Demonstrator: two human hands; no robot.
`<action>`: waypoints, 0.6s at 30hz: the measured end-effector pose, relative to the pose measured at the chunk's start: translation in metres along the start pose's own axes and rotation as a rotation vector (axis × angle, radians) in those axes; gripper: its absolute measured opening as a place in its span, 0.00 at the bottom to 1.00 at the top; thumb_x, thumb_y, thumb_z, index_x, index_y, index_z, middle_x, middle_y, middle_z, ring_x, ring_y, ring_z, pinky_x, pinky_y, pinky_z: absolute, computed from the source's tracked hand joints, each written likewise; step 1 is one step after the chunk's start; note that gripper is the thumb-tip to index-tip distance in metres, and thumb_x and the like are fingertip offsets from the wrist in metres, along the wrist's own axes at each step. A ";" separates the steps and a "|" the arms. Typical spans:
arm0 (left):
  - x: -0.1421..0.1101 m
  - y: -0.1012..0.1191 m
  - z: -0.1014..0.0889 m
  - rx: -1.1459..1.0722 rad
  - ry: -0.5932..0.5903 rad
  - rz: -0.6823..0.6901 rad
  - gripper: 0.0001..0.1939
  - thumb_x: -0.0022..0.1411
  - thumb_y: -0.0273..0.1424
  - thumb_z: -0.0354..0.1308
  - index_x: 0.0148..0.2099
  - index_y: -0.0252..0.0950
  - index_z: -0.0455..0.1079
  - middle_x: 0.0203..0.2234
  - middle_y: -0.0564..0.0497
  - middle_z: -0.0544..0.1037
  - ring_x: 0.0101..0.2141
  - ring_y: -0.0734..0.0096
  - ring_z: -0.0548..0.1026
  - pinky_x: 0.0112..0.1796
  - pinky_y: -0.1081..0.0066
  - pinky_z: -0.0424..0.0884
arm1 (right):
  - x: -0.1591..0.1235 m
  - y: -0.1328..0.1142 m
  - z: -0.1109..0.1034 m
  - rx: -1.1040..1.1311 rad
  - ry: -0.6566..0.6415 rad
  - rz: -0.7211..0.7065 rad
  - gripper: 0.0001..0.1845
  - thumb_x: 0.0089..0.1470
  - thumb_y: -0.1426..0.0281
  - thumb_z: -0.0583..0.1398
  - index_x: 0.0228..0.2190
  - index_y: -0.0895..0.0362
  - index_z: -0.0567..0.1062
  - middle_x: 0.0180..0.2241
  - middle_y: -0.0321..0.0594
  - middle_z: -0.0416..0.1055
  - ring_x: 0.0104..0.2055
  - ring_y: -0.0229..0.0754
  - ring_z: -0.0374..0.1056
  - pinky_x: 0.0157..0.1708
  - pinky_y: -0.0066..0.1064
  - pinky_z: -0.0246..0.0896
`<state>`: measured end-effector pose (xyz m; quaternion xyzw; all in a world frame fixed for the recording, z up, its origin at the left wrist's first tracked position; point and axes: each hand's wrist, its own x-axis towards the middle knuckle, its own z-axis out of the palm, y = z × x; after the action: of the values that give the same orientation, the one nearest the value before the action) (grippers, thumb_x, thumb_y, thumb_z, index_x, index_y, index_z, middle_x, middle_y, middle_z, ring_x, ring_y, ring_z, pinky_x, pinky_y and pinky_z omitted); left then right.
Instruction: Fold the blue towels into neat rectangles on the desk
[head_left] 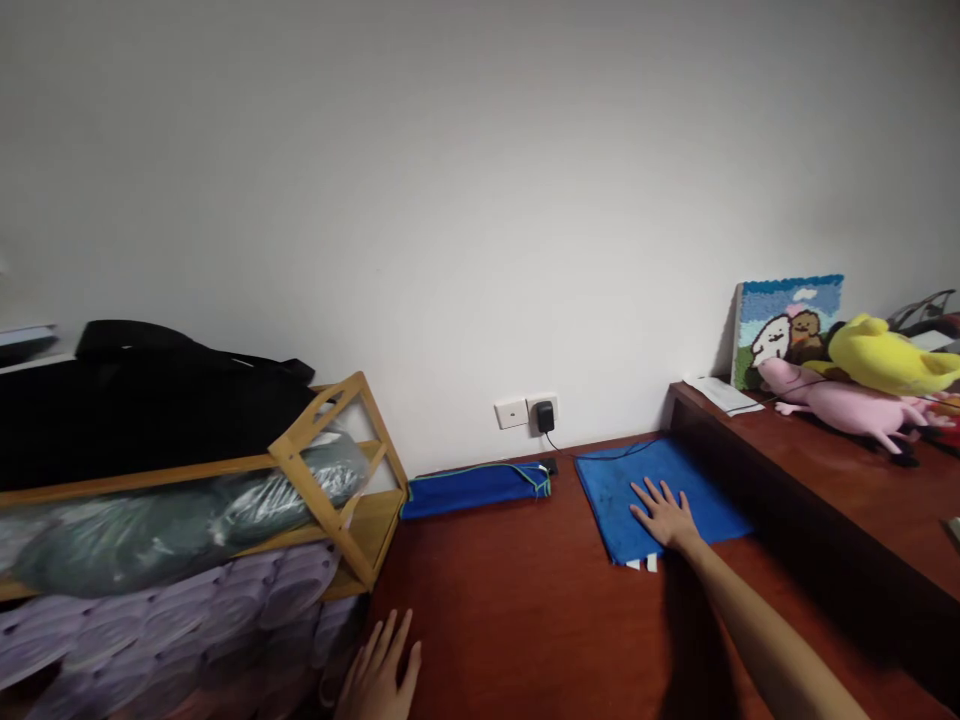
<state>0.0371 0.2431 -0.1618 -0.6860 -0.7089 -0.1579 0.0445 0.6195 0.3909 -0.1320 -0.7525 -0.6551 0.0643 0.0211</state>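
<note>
My right hand [666, 516] lies flat with fingers spread on a blue cloth [626, 490], which is laid out on the reddish-brown wooden surface [517, 600]. Two small white tags stick out from the cloth's near edge. At the bottom of the view, my left hand [381, 668] has its fingers stretched out and nothing in it; whether it touches the wood I cannot tell. Farther back, a folded darker blue cloth [472, 490] with green edging rests along the wall, apart from both hands.
A wooden rack [360, 470] at left carries a black bag [142, 400] and a plastic-wrapped bundle [150, 535]. A black plug [545, 416] with a cord sits in the wall socket. On the raised ledge at right lie pink [840, 400] and yellow [892, 355] plush toys beside a dog picture [787, 320].
</note>
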 end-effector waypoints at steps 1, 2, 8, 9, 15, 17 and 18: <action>0.000 -0.001 0.000 0.000 0.003 0.003 0.36 0.69 0.48 0.42 0.70 0.34 0.66 0.69 0.44 0.67 0.68 0.48 0.64 0.66 0.47 0.64 | 0.005 0.000 -0.001 0.000 -0.004 0.003 0.36 0.67 0.43 0.41 0.72 0.32 0.47 0.77 0.28 0.41 0.78 0.54 0.35 0.72 0.62 0.30; -0.001 -0.001 0.001 -0.001 0.006 0.004 0.36 0.69 0.48 0.42 0.70 0.34 0.66 0.68 0.44 0.68 0.68 0.48 0.64 0.66 0.47 0.64 | 0.009 0.000 -0.002 0.002 -0.007 0.004 0.36 0.67 0.43 0.41 0.72 0.32 0.47 0.77 0.27 0.41 0.78 0.54 0.35 0.72 0.62 0.30; -0.003 -0.001 0.000 0.002 0.008 0.020 0.35 0.70 0.47 0.42 0.70 0.36 0.67 0.68 0.46 0.69 0.68 0.51 0.65 0.66 0.49 0.64 | 0.026 0.001 -0.001 -0.001 -0.023 0.001 0.36 0.67 0.43 0.40 0.72 0.32 0.47 0.77 0.26 0.38 0.78 0.53 0.33 0.72 0.62 0.29; -0.003 -0.001 -0.001 0.004 0.010 0.022 0.35 0.70 0.47 0.42 0.69 0.35 0.67 0.68 0.46 0.69 0.68 0.51 0.65 0.66 0.49 0.64 | 0.027 0.000 -0.001 -0.004 -0.026 0.002 0.36 0.67 0.42 0.40 0.72 0.32 0.46 0.77 0.26 0.38 0.78 0.53 0.33 0.72 0.62 0.29; -0.005 0.005 -0.005 0.020 0.031 0.001 0.33 0.71 0.46 0.42 0.70 0.37 0.67 0.68 0.47 0.69 0.68 0.52 0.66 0.66 0.50 0.64 | 0.034 0.001 -0.011 -0.033 -0.075 -0.012 0.36 0.67 0.45 0.40 0.73 0.33 0.45 0.77 0.28 0.37 0.78 0.54 0.34 0.72 0.62 0.32; -0.007 0.008 -0.006 0.017 0.037 -0.006 0.33 0.71 0.46 0.42 0.70 0.38 0.67 0.68 0.48 0.69 0.68 0.53 0.66 0.66 0.51 0.64 | 0.030 -0.002 -0.018 -0.054 -0.064 -0.020 0.36 0.67 0.48 0.44 0.73 0.37 0.49 0.77 0.33 0.42 0.77 0.58 0.39 0.70 0.62 0.36; -0.008 0.009 -0.007 0.013 0.040 -0.009 0.33 0.71 0.46 0.43 0.69 0.39 0.67 0.68 0.48 0.69 0.68 0.53 0.66 0.66 0.51 0.64 | 0.026 -0.006 -0.020 -0.064 -0.021 -0.031 0.35 0.67 0.51 0.46 0.72 0.41 0.55 0.76 0.39 0.47 0.76 0.61 0.43 0.69 0.63 0.39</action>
<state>0.0454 0.2332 -0.1563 -0.6793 -0.7118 -0.1669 0.0625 0.6194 0.4180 -0.1131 -0.7417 -0.6687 0.0506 -0.0088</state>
